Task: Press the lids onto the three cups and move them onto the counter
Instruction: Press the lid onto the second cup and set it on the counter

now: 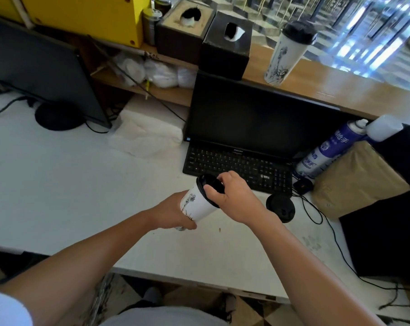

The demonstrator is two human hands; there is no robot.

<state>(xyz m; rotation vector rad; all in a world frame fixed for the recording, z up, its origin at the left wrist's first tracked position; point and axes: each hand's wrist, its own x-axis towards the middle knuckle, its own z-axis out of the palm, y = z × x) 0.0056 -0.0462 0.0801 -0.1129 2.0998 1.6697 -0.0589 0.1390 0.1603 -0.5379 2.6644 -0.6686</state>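
My left hand [173,212] grips a white paper cup [198,204] with black line drawings, tilted to the right above the white desk [69,184]. My right hand [232,196] holds the black lid [211,183] against the cup's rim, thumb and fingers on it. Below my left hand, a bit of another printed cup [180,228] peeks out. A second black lid [281,207] lies flat on the desk to the right. On the wooden counter [340,90] at the back stands a lidded white cup [285,52].
A black monitor [258,116] and keyboard [237,165] sit behind my hands. Two dark tissue boxes [225,43] stand on the counter's left part. Blue spray cans [326,151], a brown parcel [357,180], a mouse [302,185] and cables fill the right side. Another monitor [41,71] stands at left.
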